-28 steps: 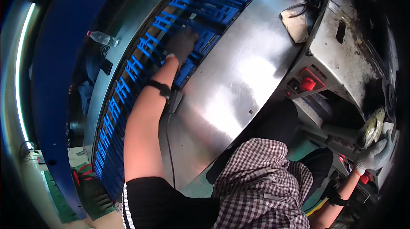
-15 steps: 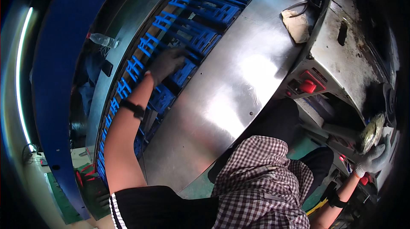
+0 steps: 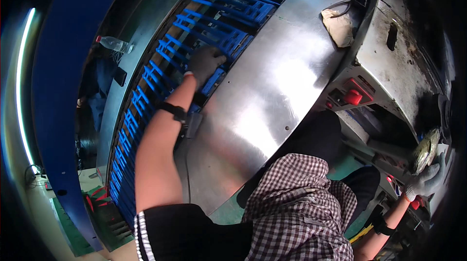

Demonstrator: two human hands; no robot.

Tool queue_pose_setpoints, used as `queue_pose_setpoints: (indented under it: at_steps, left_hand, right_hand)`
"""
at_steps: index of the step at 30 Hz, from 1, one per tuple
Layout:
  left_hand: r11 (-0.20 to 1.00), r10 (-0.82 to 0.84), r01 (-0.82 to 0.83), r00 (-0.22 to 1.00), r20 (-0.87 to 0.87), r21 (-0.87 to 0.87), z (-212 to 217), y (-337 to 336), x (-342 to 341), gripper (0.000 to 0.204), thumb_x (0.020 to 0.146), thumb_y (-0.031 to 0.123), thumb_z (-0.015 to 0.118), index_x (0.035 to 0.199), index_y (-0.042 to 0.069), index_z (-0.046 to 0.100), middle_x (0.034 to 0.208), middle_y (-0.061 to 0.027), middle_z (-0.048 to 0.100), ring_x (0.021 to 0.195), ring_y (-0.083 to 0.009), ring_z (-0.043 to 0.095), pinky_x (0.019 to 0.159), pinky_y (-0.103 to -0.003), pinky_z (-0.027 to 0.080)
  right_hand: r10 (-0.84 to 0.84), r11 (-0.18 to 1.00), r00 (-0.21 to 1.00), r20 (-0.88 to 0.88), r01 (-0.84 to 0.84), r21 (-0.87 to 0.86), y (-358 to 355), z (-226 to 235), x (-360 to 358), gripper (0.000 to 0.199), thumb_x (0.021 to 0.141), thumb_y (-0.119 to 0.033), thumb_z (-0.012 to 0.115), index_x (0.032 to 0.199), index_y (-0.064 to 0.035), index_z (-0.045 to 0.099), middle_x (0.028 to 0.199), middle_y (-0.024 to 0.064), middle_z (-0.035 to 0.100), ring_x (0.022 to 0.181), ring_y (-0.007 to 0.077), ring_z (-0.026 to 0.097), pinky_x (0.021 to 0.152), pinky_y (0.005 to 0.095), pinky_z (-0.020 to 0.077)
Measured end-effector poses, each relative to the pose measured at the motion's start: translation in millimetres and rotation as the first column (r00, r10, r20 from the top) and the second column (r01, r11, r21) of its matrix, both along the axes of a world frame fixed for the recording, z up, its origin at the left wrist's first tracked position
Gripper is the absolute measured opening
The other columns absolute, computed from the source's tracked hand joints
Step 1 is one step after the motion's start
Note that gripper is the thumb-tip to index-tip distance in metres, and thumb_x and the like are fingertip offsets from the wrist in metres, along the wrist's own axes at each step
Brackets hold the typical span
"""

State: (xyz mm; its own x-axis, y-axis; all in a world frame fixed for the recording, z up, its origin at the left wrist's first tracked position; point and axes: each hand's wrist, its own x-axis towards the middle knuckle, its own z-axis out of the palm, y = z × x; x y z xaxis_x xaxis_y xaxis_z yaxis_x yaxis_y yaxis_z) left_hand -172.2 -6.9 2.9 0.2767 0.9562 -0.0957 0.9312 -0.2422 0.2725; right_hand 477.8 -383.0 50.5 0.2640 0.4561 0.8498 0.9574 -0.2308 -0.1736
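The left hand (image 3: 204, 64), in a dark grey work glove, was laid on the curved row of blue plastic slotted holders (image 3: 221, 42) that ran along the inner edge of the broad, curved stainless-steel panel (image 3: 272, 100). The gloved fingers (image 3: 217, 59) were seen loosely curled and pressed down onto one holder; whether anything was pinched between them could not be told. A black band (image 3: 171, 110) was worn on that wrist.

The right hand (image 3: 428, 183), in a pale grey glove, was held far from the steel panel, beyond the red push-button (image 3: 353, 98) on the grimy control housing. Its fingers were closed around a flat, round, yellowish-green piece (image 3: 424, 150) with a dull, mottled face, raised on edge.

By the look of it, the step in hand was judged to be the tending of a holder with the left hand while the round piece was kept ready. A next move would call for a steady reach across the steel panel, and care with the narrow slots.

The holders were bright blue, ribbed, evenly spaced and tilted alike. A clear plastic bottle (image 3: 113, 44) lay beyond them, and a crumpled beige rag (image 3: 339, 27) rested on the panel's far end.
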Motion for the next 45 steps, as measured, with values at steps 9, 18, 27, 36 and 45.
queue_pose_setpoints:
  at_steps: [9,18,27,36,45]
  left_hand:
    - [0.997,0.061,-0.069,0.984,0.168,0.044,-2.2,1.5,-8.0,0.029,0.096,0.026,0.069,0.117,0.008,0.073,0.118,-0.0127,0.073,0.111,-0.0267,0.069,0.094,-0.038,0.053]
    - [0.977,0.204,-0.09,0.678,0.707,-0.195,16.9,25.4,-2.2,0.032,0.099,0.032,0.066,0.113,0.004,0.073,0.106,-0.0072,0.072,0.092,-0.0157,0.067,0.082,-0.031,0.054]
    - [1.0,0.008,-0.008,0.996,-0.086,0.003,27.8,70.5,51.2,0.036,0.095,0.033,0.065,0.113,0.002,0.072,0.11,-0.0175,0.073,0.107,-0.0326,0.069,0.091,-0.043,0.052]
    - [0.99,-0.136,0.136,0.991,0.004,0.036,14.0,57.2,28.3,0.03,0.095,0.025,0.065,0.114,0.002,0.068,0.112,-0.0221,0.071,0.108,-0.0399,0.067,0.093,-0.046,0.052]
    - [0.985,0.131,-0.14,0.986,0.102,0.097,10.7,83.1,75.1,0.051,0.093,0.047,0.064,0.12,0.004,0.072,0.125,-0.0254,0.069,0.119,-0.0416,0.064,0.1,-0.049,0.05]
  right_hand:
    - [0.027,0.998,0.999,-0.029,-0.026,0.051,-1.4,4.4,-6.6,0.039,0.109,-0.02,0.048,0.122,0.0125,0.066,0.118,0.0235,0.074,0.107,0.033,0.073,0.097,0.0395,0.0569]
    - [0.009,0.998,0.989,0.15,-0.019,0.064,7.1,4.0,-11.5,0.033,0.108,-0.014,0.05,0.117,0.0125,0.067,0.114,0.0233,0.074,0.101,0.0331,0.074,0.09,0.0392,0.0594]
    - [0.002,0.996,0.991,0.134,-0.015,0.093,11.1,6.0,-20.4,0.03,0.106,-0.011,0.051,0.114,0.0135,0.067,0.112,0.0232,0.075,0.098,0.034,0.074,0.089,0.0405,0.059]
    - [0.054,0.997,0.983,0.173,-0.062,0.043,4.0,4.5,-12.3,0.035,0.108,-0.015,0.048,0.116,0.0135,0.066,0.113,0.0248,0.074,0.102,0.0367,0.072,0.093,0.0446,0.0562]
    - [0.021,0.997,0.995,0.094,-0.029,0.075,-10.1,-1.7,-6.2,0.041,0.11,-0.021,0.048,0.12,0.0134,0.066,0.117,0.0226,0.074,0.102,0.0328,0.073,0.094,0.04,0.0577]
